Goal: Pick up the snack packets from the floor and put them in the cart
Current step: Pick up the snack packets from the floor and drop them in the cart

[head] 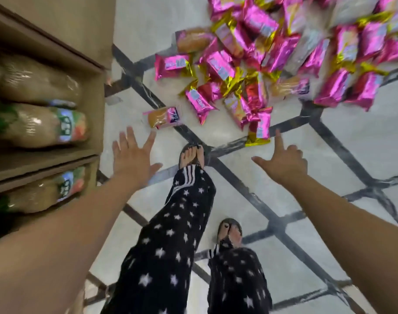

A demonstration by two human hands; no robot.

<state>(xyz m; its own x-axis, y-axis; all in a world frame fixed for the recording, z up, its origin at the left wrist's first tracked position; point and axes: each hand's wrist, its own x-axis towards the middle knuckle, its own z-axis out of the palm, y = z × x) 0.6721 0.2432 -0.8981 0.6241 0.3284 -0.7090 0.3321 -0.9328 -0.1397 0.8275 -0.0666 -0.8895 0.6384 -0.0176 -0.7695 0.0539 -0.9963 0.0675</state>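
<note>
Left hand [132, 159], right hand [286, 164]: fingers apart, empty (marble floor [363, 137]); snack packets [257, 64] heaped.

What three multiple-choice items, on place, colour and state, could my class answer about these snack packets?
1. Where does the packet pile lie? A on a table; B on the floor; C in a basket.
2. What is the main wrapper colour? A blue; B green; C pink.
3. How is the left hand? A empty, fingers spread; B gripping a packet; C clenched.
Key: 1 B, floor tiles surround it; 2 C, pink foil dominates; 3 A, its fingers hold nothing.
</note>
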